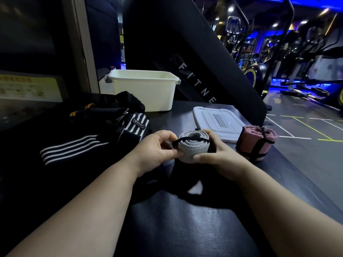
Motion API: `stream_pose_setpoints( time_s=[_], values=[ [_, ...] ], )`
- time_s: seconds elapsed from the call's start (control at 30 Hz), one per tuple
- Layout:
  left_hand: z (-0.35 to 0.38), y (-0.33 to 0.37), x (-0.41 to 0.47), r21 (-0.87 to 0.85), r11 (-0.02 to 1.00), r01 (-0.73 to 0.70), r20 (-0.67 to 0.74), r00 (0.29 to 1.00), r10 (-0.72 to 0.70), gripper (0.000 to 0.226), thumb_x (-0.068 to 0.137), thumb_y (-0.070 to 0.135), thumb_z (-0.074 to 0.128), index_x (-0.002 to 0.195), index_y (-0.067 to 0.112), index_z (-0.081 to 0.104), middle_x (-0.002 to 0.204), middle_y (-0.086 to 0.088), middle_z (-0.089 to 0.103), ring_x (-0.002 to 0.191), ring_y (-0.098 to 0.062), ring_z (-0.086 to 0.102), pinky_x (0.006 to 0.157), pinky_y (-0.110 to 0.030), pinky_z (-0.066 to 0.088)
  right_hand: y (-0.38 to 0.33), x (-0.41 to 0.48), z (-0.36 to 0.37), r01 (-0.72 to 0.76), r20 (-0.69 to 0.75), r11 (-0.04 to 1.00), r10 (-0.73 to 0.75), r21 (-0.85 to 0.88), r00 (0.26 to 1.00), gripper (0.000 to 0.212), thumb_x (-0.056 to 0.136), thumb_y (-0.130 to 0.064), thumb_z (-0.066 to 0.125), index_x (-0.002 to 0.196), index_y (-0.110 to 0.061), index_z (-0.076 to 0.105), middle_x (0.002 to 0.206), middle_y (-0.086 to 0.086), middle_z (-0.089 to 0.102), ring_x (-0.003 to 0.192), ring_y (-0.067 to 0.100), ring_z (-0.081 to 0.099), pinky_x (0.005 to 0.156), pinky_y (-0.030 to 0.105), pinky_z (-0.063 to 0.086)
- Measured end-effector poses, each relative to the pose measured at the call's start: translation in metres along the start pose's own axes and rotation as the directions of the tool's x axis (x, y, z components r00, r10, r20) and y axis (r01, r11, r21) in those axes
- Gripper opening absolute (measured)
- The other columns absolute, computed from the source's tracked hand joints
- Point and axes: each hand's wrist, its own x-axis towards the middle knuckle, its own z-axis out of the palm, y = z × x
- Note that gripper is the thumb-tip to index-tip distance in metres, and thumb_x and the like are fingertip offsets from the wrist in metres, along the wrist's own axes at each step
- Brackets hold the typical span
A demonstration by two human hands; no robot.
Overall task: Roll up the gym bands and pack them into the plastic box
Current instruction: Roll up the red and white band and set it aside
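Gym bands are partly dealt with. In the head view a grey band (pixel 193 148) is wound into a tight roll and held just above the middle of the table (pixel 176 219), between both hands. The step in hand looks like securing that roll, since a black elastic loop (pixel 191 139) runs across its top end. The left grip (pixel 157 147) is narrow, thumb and forefinger pinching the loop at the roll's left side. The right grip (pixel 217 154) curls round the roll's right side, thumb in front. A pink roll (pixel 256 143), strapped, stands near the right edge, just beside the white lid (pixel 219 123). Loose black striped bands (pixel 104 127) lie towards the left edge. Next, I judge, the loop must seat snugly before the roll goes to the open plastic box (pixel 146 89) at the far edge.
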Motion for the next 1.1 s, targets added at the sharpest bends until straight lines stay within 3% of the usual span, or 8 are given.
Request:
stream_pose_setpoints(
  time_s=[0.13,0.3,0.5,0.63,0.77,0.87,1.0,1.1],
  values=[
    [0.000,0.000,0.001,0.015,1.000,-0.023,0.007,1.000,0.023,0.020,0.066,0.026,0.076,0.079,0.022,0.062,0.075,-0.009,0.046,0.071,-0.019,0.041,0.070,-0.034,0.036,0.001,0.000,-0.005,0.013,0.022,0.994,-0.015,0.112,1.000,0.088,0.056,0.000,0.079,0.135,-0.018,0.046,0.128,0.007,0.061,0.112,0.015,0.062,0.092,0.024,0.050],
    [0.003,0.001,0.001,-0.095,0.994,-0.055,0.022,0.998,0.058,0.019,0.069,0.018,0.073,0.076,0.030,0.061,0.079,-0.010,0.046,0.074,-0.022,0.038,0.070,-0.034,0.034,0.004,0.002,-0.002,0.070,-0.060,0.996,-0.067,0.047,0.996,0.084,0.049,-0.023,0.086,0.127,-0.016,0.054,0.119,0.004,0.067,0.113,0.018,0.062,0.099,0.032,0.048],
    [-0.001,0.003,-0.002,-0.169,0.985,0.027,0.108,0.994,-0.009,0.029,0.059,0.032,0.081,0.077,0.029,0.059,0.082,-0.012,0.053,0.078,-0.023,0.046,0.072,-0.034,0.039,0.007,0.002,0.006,0.113,-0.136,0.993,-0.108,0.029,0.985,0.065,0.058,-0.011,0.081,0.116,-0.020,0.054,0.105,-0.001,0.070,0.100,0.013,0.066,0.084,0.023,0.051],
    [0.003,0.004,0.001,0.056,0.997,-0.055,-0.075,0.995,0.059,0.023,0.059,0.034,0.082,0.068,0.035,0.061,0.087,0.006,0.053,0.069,-0.007,0.048,0.068,-0.019,0.041,0.004,0.002,0.002,0.084,-0.089,0.996,-0.083,0.006,0.993,0.073,0.052,-0.019,0.088,0.117,-0.022,0.054,0.109,0.001,0.069,0.104,0.014,0.065,0.090,0.027,0.052],
    [0.002,0.002,0.003,0.180,0.980,-0.089,-0.141,0.983,0.115,0.028,0.068,0.021,0.087,0.071,0.029,0.060,0.096,0.002,0.053,0.070,-0.010,0.046,0.072,-0.022,0.042,0.002,0.001,-0.003,0.058,-0.011,0.991,-0.057,0.117,0.998,0.067,0.062,-0.008,0.080,0.123,-0.014,0.052,0.109,0.002,0.069,0.104,0.015,0.064,0.087,0.027,0.052],
    [0.001,0.002,0.003,0.228,0.971,-0.073,-0.165,0.980,0.112,0.028,0.071,0.020,0.086,0.075,0.029,0.059,0.093,0.007,0.053,0.071,-0.009,0.048,0.072,-0.022,0.042,0.001,0.001,0.000,0.071,-0.040,0.993,-0.067,0.096,0.997,0.063,0.066,-0.008,0.076,0.124,-0.011,0.051,0.109,0.003,0.068,0.101,0.013,0.065,0.084,0.025,0.052],
    [0.005,0.003,0.003,0.262,0.962,-0.081,-0.200,0.970,0.136,0.030,0.072,0.016,0.084,0.074,0.029,0.057,0.088,0.011,0.050,0.071,-0.009,0.046,0.071,-0.018,0.041,0.004,0.003,0.005,0.088,-0.143,0.996,-0.086,0.010,0.986,0.074,0.055,-0.033,0.085,0.121,-0.019,0.054,0.114,0.005,0.068,0.109,0.020,0.064,0.096,0.038,0.050],
    [0.008,0.003,0.003,0.284,0.953,-0.103,-0.239,0.955,0.174,0.031,0.072,0.013,0.083,0.071,0.029,0.056,0.086,0.010,0.049,0.068,-0.008,0.044,0.067,-0.012,0.039,0.006,0.005,0.010,0.103,-0.190,0.994,-0.098,0.017,0.977,0.072,0.053,-0.037,0.086,0.117,-0.022,0.056,0.114,0.008,0.068,0.110,0.025,0.064,0.100,0.045,0.049]
  ],
)
